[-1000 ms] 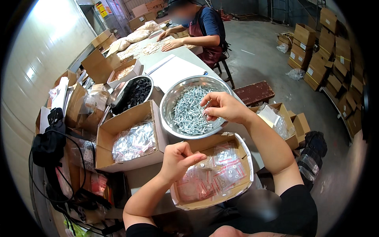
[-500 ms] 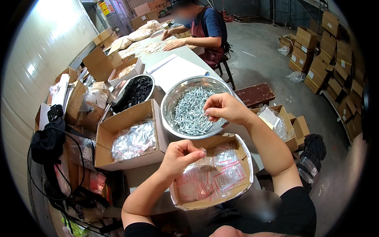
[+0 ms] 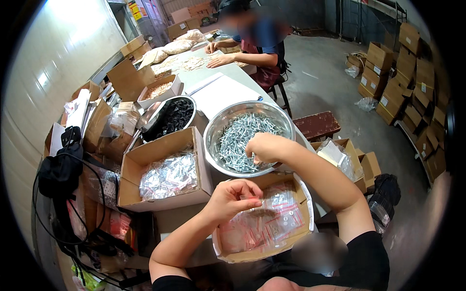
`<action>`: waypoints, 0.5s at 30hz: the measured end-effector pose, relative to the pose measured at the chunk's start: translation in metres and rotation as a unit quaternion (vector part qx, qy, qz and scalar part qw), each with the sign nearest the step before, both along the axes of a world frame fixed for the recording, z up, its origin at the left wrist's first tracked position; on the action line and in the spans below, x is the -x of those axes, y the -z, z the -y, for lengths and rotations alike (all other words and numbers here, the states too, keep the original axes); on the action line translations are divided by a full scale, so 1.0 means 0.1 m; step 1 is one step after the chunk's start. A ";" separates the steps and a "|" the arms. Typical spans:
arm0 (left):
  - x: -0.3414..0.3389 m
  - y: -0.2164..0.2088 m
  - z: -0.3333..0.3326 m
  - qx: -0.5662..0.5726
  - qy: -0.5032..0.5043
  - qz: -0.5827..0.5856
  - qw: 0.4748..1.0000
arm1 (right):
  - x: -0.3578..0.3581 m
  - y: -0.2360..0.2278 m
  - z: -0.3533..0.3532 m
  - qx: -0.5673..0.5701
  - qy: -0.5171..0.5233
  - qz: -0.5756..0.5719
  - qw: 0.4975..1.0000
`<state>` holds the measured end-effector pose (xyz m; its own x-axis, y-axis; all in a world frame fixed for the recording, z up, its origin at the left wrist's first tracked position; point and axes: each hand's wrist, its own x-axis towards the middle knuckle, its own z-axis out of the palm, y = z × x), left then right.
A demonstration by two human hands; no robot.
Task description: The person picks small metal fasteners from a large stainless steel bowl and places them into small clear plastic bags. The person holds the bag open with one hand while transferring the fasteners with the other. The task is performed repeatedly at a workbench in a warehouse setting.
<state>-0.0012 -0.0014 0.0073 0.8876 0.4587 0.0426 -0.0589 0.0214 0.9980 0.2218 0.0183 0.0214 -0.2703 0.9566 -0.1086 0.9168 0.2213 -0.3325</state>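
Closest in, a cardboard tray [image 3: 307, 198] holds flat clear bags [image 3: 279, 224], a few showing a small round piece; I'd judge these unfinished. Above it, the left hand [image 3: 228, 200] pinches 1 small bag [image 3: 249, 197], thumb and fingers together on its red strip. The right hand [image 3: 266, 147] dips into the metal bowl [image 3: 208, 145], fingertips among the loose screws [image 3: 241, 133]; I can't tell if they grip any. Left of these, on the counter [image 3: 182, 218], a cardboard box [image 3: 206, 169] carries heaped bags [image 3: 167, 178] that look filled: a good many done, it seems, though the bowl holds plenty of screws. Beyond lies a container of black pieces [image 3: 175, 116]; farther off, another person [image 3: 262, 59] has 2 hands over pale pieces [image 3: 191, 63].
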 end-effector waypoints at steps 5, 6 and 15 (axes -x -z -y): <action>-0.02 -0.04 0.03 -0.086 0.034 -0.094 0.991 | 0.06 0.08 -0.14 0.001 -0.018 0.043 0.999; -0.03 -0.01 0.00 -0.142 0.043 -0.115 0.982 | 0.06 0.07 -0.12 -0.015 -0.019 0.037 0.999; -0.03 -0.04 0.01 -0.213 0.057 -0.163 0.962 | 0.08 -0.05 -0.10 0.061 -0.037 -0.046 0.996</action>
<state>0.0020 -0.0028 0.0116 0.9289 0.3607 -0.0834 0.2365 -0.4047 0.8833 0.2141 0.0278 0.0261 -0.3543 0.9146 -0.1947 0.8637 0.2402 -0.4432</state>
